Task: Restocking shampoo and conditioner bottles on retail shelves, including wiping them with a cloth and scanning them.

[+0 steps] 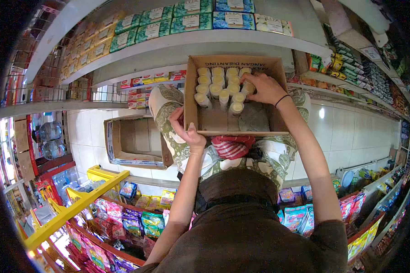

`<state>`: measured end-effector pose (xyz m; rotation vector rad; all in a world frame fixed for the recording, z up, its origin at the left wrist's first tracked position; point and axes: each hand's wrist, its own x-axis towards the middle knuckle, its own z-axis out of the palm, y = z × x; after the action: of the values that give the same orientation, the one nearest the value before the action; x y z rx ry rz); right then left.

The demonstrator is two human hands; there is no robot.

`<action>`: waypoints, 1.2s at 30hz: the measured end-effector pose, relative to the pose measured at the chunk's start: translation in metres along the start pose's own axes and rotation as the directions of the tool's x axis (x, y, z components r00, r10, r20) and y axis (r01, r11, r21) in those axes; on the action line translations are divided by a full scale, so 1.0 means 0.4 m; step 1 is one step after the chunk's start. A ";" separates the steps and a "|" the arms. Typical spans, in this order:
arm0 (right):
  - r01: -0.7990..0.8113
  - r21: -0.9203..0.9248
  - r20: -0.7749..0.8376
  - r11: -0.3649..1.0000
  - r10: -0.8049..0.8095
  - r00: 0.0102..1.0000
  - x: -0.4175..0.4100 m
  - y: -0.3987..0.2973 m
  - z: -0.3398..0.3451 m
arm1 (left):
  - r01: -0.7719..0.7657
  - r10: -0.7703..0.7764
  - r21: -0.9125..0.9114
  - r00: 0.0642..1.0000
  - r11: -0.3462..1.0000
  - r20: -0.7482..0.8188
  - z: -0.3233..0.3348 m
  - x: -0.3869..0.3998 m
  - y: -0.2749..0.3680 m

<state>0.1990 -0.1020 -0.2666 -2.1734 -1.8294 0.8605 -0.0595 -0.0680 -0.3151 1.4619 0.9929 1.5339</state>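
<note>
An open cardboard box (pixel 225 127) rests on my lap. Inside stand several white bottles or tubes (pixel 202 99) with pale yellow tops, grouped toward the far and left sides. My right hand (pixel 265 89) reaches into the box from the right, its fingers around a yellow-topped bottle (pixel 248 88) at the right end of the group. At the near left corner, my left hand (pixel 188 131) grips the box, with the thumb near the rim and the fingers along the outer wall. Grey material (pixel 254 117) lies on the box floor near the front.
Another open cardboard box (pixel 136 163) sits on the tiled floor (pixel 348 129) to the left. Ahead, a shelf (pixel 177 40) carries soap boxes (pixel 234 20). Sachets (pixel 352 70) fill shelves at right. A yellow metal frame (pixel 75 208) and packets (pixel 152 223) are behind me.
</note>
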 end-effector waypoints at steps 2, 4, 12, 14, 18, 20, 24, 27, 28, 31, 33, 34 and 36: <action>-0.047 -0.018 0.049 0.999 0.048 0.998 -0.006 -0.008 -0.012 | 0.011 -0.012 0.009 0.999 1.000 0.052 -0.004 0.003 0.002; -0.043 -0.052 -0.082 0.998 0.039 0.996 -0.014 0.008 -0.005 | 0.023 -0.023 -0.004 0.999 1.000 0.048 0.004 0.002 0.011; 0.171 0.047 -0.380 0.984 -0.141 0.914 -0.056 -0.092 -0.022 | 0.012 -0.012 0.001 0.980 1.000 0.198 -0.026 0.009 -0.005; 0.270 0.398 -0.144 0.877 -0.231 0.962 -0.059 -0.170 -0.014 | 0.019 -0.020 0.003 0.985 1.000 0.170 -0.030 0.009 -0.002; 0.207 0.453 0.259 0.867 -0.350 0.900 -0.005 -0.258 0.076 | 0.025 -0.025 0.004 0.989 1.000 0.147 -0.022 0.015 0.015; 0.099 0.366 0.564 0.925 -0.305 0.767 0.020 -0.252 0.159 | 0.044 -0.039 -0.024 0.985 0.999 0.170 -0.009 0.011 0.020; 0.128 0.253 0.617 0.959 -0.261 0.742 -0.010 -0.317 0.036 | 0.044 -0.046 0.015 0.986 0.999 0.162 -0.025 0.007 -0.008; 0.133 0.321 0.625 0.938 -0.315 0.715 0.066 -0.284 0.027 | -0.035 0.040 -0.033 0.989 0.999 0.145 -0.034 0.009 -0.029; 0.176 0.471 0.323 0.864 -0.354 0.877 0.065 -0.266 0.029 | -0.019 0.020 -0.007 0.988 1.000 0.155 -0.033 0.009 -0.025; 0.263 0.107 -0.172 0.959 -0.242 0.955 0.109 -0.198 0.033 | 0.051 -0.048 -0.019 0.987 0.998 0.153 -0.027 0.007 -0.018; 0.268 -0.029 -0.156 0.963 -0.269 0.950 0.102 -0.163 0.047 | -0.025 0.023 0.010 0.989 1.000 0.145 -0.024 0.011 -0.033; 0.264 -0.166 -0.142 0.950 -0.288 0.947 0.100 -0.151 0.053 | -0.002 0.004 -0.013 0.990 1.000 0.141 -0.023 0.007 -0.036; 0.277 -0.130 -0.069 0.952 -0.288 0.955 0.092 -0.133 0.061 | -0.003 0.005 -0.017 0.991 1.000 0.133 -0.023 0.006 -0.045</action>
<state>0.1438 -0.0606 -0.2726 -1.9093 -2.1268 0.6008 -0.0684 -0.0590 -0.3310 1.5338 0.8975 1.4243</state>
